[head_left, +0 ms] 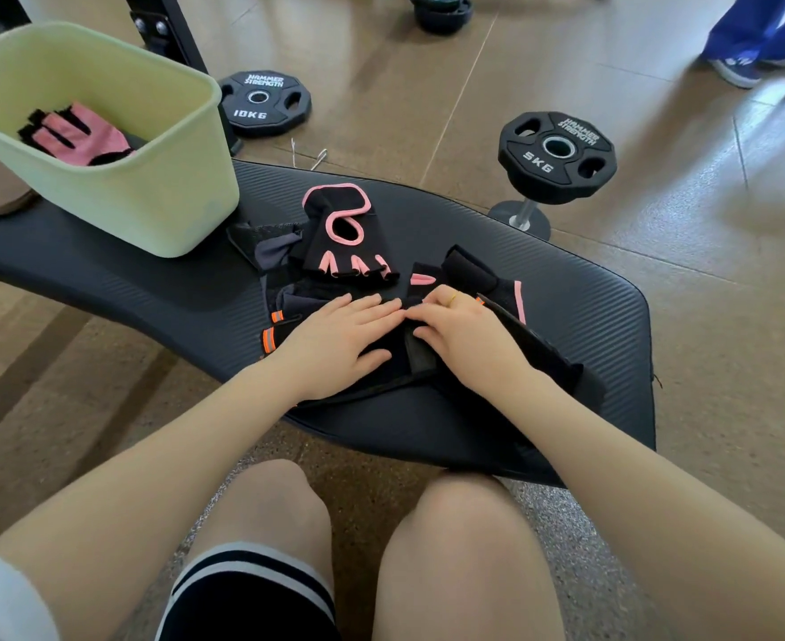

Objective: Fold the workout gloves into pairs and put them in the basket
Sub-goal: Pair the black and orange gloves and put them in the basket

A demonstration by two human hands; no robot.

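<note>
A pale green basket [150, 196] stands at the back left of the black bench pad [580, 316], with a pink and black glove [74, 134] inside it. A black glove with pink trim [342, 233] lies loose behind my hands. My left hand [335, 337] presses flat, fingers spread, on a black glove with orange stripes [272, 333]. My right hand [467, 330] rests on a black glove with a wide wrist strap [487, 279], its fingertips curled at the glove's edge where both hands meet. More dark gloves [261, 245] are piled beside the basket.
A 10 kg weight plate [261, 101] lies on the floor behind the basket. A 5 kg plate [557, 152] sits on a short metal stand at the right. More plates [441, 9] lie farther back. A person's blue trouser legs [760, 34] are at the top right.
</note>
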